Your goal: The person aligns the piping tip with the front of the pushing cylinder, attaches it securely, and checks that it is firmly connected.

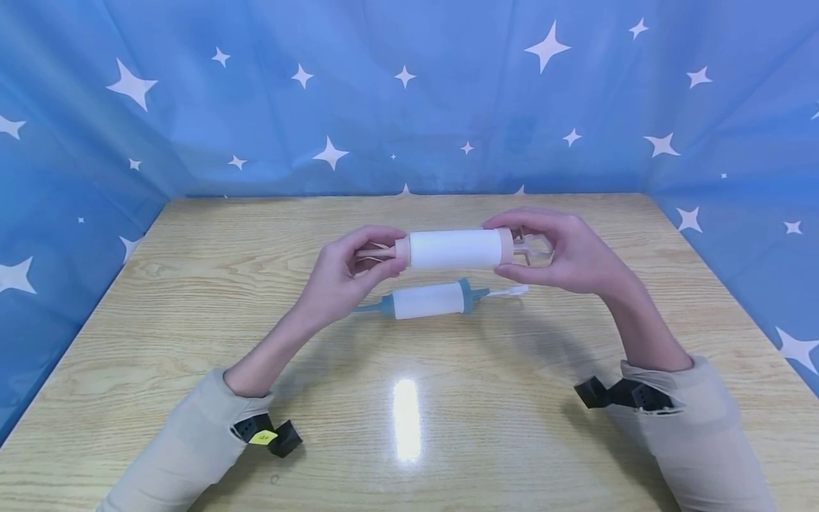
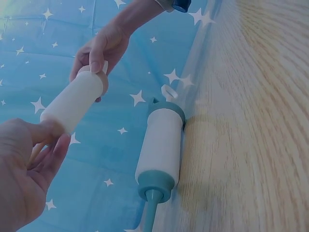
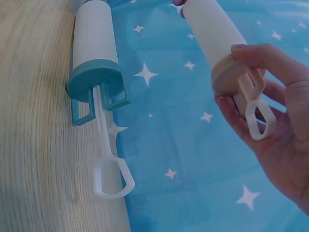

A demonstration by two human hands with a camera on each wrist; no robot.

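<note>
Both hands hold a white-barrelled syringe (image 1: 456,249) with beige ends level above the table. At its nozzle end, my left hand (image 1: 342,274) pinches the beige cap between thumb and fingers. My right hand (image 1: 566,250) grips the beige collar at the other end, where the white loop handle (image 3: 259,121) of the plunger sticks out towards the palm. Below and nearer to me, a second syringe (image 1: 429,300) with teal ends lies on the table, touched by neither hand. Its teal nozzle (image 2: 151,208) points left and its white plunger loop (image 3: 114,180) right.
The wood-grain table (image 1: 160,320) reaches back to a blue curtain (image 1: 409,92) with white stars, which also hangs along both sides. A bright reflection shows on the tabletop. Each sleeve carries a black wrist camera.
</note>
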